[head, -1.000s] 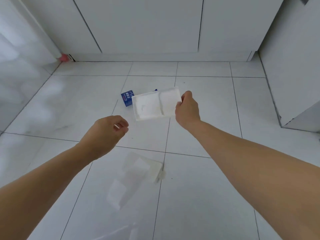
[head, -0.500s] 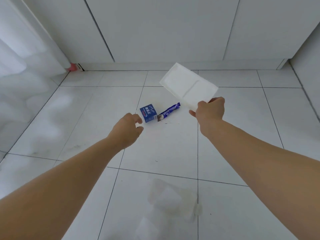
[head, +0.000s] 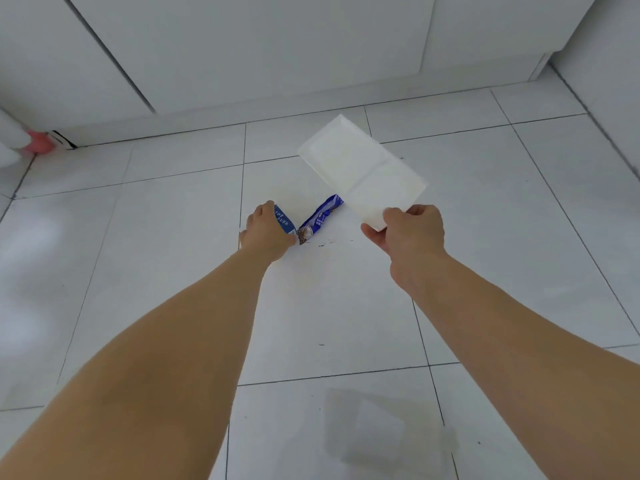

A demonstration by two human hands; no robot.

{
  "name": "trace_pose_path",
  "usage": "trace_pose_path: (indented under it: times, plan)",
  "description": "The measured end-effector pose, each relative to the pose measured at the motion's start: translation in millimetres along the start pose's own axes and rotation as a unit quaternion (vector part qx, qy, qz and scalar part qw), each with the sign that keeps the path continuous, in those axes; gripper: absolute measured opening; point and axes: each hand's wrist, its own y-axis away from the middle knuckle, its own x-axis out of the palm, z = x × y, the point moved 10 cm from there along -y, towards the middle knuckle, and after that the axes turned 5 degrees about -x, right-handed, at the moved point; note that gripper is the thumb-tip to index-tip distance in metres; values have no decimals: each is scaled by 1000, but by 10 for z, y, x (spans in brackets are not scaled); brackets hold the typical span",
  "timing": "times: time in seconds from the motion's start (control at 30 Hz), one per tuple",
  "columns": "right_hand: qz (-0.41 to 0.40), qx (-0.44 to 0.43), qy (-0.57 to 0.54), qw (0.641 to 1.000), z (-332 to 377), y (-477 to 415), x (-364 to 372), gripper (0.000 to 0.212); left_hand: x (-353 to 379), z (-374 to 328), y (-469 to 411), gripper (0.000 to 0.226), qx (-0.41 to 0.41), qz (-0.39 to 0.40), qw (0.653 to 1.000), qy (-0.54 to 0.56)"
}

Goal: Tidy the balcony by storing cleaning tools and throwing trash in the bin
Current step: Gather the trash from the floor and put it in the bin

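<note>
The right hand (head: 412, 230) pinches the near corner of a white foam tray (head: 360, 171), thumb on top and fingers curled beneath, holding it tilted above the floor; the left hand (head: 265, 232) is down on the white tiled floor (head: 138, 254), thumb and fingers closed round a small blue carton (head: 284, 221); just beside the carton lies a crumpled blue wrapper (head: 323, 214); white cabinet doors (head: 277, 46) stand beyond; a pink object (head: 38, 142) sits at their left foot.

The left hand (head: 268, 232) largely hides the blue carton (head: 284, 221).
</note>
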Motion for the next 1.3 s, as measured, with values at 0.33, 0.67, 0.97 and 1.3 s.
trace_pose_path:
  times: [0.33,0.67,0.97,1.3]
  plan:
    - [-2,-9,5,1000,109,77,-118,14,-50,94,106,71,-55,-34,990,-124]
    - [105,29,6,994,234,486,294,16,-1362,-91,1067,64,-86,-68,970,219]
    - [261,46,47,963,248,1671,706,14,-2145,716,2821,52,-171,-165,896,376]
    - [460,54,63,884,225,3667,1063,16,-2904,1537,5072,57,-255,-319,811,419]
